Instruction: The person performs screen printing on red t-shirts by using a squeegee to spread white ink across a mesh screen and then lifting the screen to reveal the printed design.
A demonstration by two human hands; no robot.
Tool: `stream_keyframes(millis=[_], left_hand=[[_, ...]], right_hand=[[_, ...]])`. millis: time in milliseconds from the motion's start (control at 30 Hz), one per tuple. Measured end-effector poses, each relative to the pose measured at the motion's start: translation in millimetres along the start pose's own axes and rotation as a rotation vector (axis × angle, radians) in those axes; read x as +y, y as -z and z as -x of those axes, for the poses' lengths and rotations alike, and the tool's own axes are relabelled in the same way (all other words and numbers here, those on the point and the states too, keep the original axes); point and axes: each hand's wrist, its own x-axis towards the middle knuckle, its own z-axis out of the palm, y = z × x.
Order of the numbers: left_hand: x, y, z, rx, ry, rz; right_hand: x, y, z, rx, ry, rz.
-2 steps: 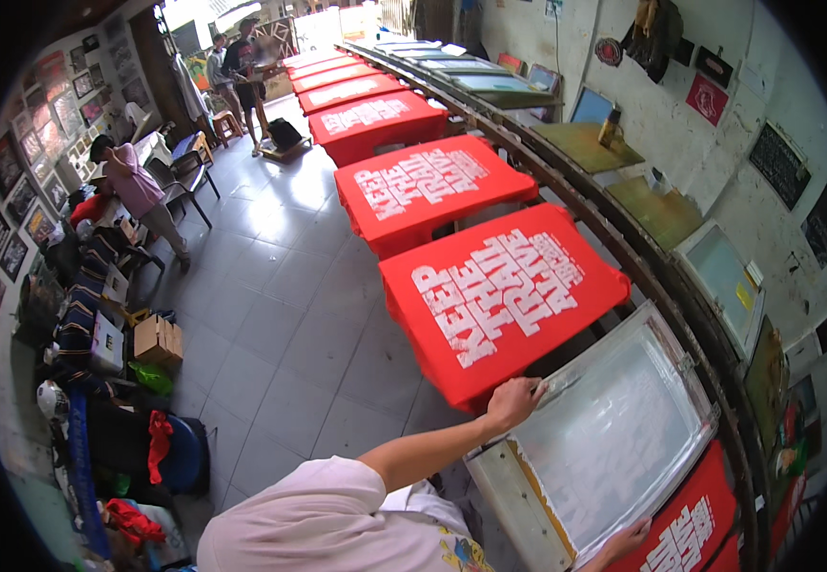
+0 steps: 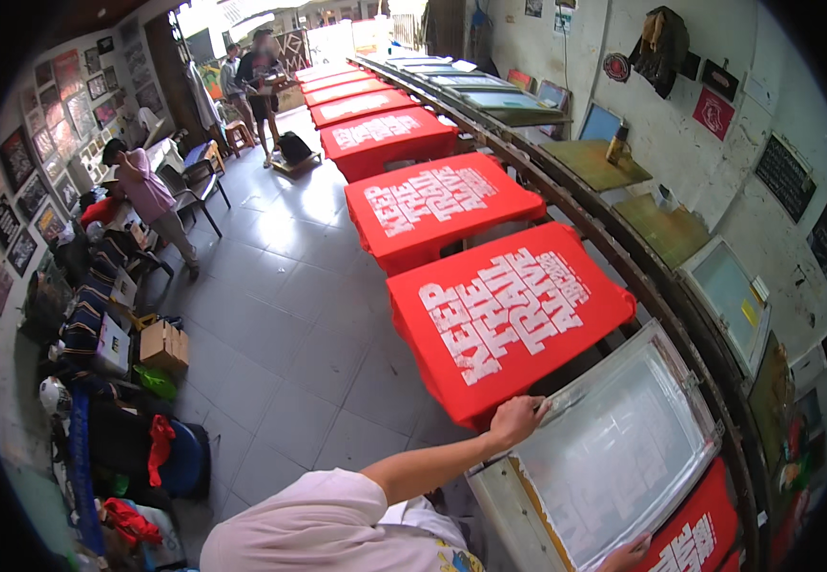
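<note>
A screen-printing frame [image 2: 613, 439], with pale mesh and a whitish border, lies at a slant over the table at the lower right. My left hand [image 2: 520, 419] is closed around its left edge, the arm stretched out from a light sleeve. On the frame's near right side rests my right hand [image 2: 628, 553], its fingers curled at the edge and partly cut off by the picture's lower rim. A pale bar with a row of dots [image 2: 518, 510] runs along the frame's near left end. Partly under the frame is a red shirt [image 2: 694, 534] with white lettering.
Beyond the frame, red printed shirts [image 2: 518, 315] line the long table, with a dark rail [image 2: 585, 219] along their right. Other screens [image 2: 728, 291] lean by the wall. A cardboard box [image 2: 163, 345] and a blue tub [image 2: 184, 458] stand left. Several people [image 2: 151, 195] are farther off.
The view has tilted slightly, so the shirts and room sit a little lower in the picture. Both hands keep their places on the frame.
</note>
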Motion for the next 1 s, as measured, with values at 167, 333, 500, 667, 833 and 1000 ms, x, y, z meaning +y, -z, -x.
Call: stream_keyframes(millis=[167,333,500,667,833,1000], left_hand=[[-1.2,0.7,1.3,0.038,-0.009,-0.010],[-15.6,-9.4,-0.7,0.095,-0.043,-0.042],[-17.7,-9.6,0.7,0.067,-0.044,0.001],[-9.4,-7.7,0.2,0.068,0.005,-0.008],[-5.3,-4.8,3.1,0.087,0.010,0.004],[5.5,3.4,2.4,0.053,0.023,-0.007]], right_hand=[[-1.6,7.0,3.0,0.052,0.026,0.142],[-46.1,5.1,14.7,0.096,0.012,0.238],[-34.2,9.2,14.0,0.063,0.071,0.205],[-34.4,6.3,16.8,0.098,0.005,0.245],[-48.9,4.4,21.6,0.138,0.024,0.310],[-53.3,4.4,15.1,0.140,0.042,0.333]])
